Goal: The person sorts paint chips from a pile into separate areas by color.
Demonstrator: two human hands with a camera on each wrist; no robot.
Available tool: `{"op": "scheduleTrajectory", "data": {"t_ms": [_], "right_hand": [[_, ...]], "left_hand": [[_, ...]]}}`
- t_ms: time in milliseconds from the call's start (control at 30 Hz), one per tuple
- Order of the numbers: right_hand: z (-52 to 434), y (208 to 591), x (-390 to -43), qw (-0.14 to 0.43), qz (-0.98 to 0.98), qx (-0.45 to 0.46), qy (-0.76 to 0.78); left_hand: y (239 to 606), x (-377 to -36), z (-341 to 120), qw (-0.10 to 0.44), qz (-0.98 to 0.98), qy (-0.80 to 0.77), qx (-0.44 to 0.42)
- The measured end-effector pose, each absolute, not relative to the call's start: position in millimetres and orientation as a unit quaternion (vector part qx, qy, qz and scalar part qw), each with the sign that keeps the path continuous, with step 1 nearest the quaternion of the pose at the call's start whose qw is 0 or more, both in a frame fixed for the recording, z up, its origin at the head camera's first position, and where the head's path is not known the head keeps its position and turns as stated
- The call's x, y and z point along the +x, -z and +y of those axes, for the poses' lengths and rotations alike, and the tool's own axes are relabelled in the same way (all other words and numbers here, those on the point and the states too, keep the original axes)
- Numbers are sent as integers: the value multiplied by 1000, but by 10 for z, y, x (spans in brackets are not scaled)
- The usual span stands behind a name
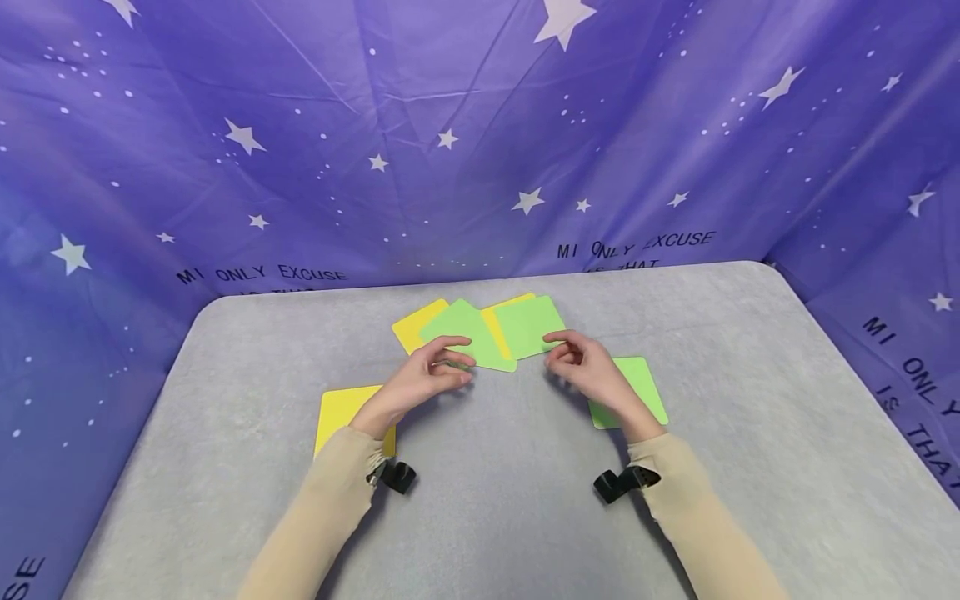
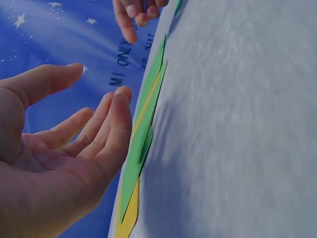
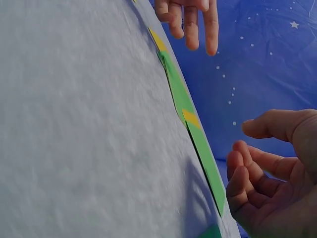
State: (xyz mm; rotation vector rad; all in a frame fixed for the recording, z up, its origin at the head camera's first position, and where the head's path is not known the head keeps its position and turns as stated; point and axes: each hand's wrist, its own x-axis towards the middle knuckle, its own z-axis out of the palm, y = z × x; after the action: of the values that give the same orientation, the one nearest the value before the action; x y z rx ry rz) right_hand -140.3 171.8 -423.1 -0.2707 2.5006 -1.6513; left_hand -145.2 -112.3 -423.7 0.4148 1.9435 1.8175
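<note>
Overlapping yellow and green cards lie at the table's far middle. My left hand [image 1: 429,377] hovers over the near edge of a tilted green card [image 1: 465,327], its fingers loosely bent and holding nothing. In the left wrist view a gap shows between that thumb and the fingers. My right hand [image 1: 585,364] is at the near right corner of another green card [image 1: 531,325], fingers loosely curled with nothing between them. Yellow cards [image 1: 417,323] peek out from under the green ones. A separate yellow card [image 1: 341,414] lies partly under my left wrist, and a separate green card [image 1: 637,387] beside my right wrist.
The grey table [image 1: 495,500] has rounded far corners. A purple curtain [image 1: 420,192] with white stars and lettering hangs behind it and along both sides. Black wrist cameras [image 1: 397,476] sit on both sleeves.
</note>
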Motion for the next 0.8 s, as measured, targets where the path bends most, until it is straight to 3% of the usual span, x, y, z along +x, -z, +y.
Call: {"op": "scheduleTrajectory", "data": {"t_ms": [233,800], "right_hand": [[1824,4251,-1505,51,827,-87,552],[1943,4254,-1765,90,816,-43,569]], "left_hand": [[4270,-1556,-849,223,686,-679,135],[4324,-1729,-452,206,698,-679,93]]}}
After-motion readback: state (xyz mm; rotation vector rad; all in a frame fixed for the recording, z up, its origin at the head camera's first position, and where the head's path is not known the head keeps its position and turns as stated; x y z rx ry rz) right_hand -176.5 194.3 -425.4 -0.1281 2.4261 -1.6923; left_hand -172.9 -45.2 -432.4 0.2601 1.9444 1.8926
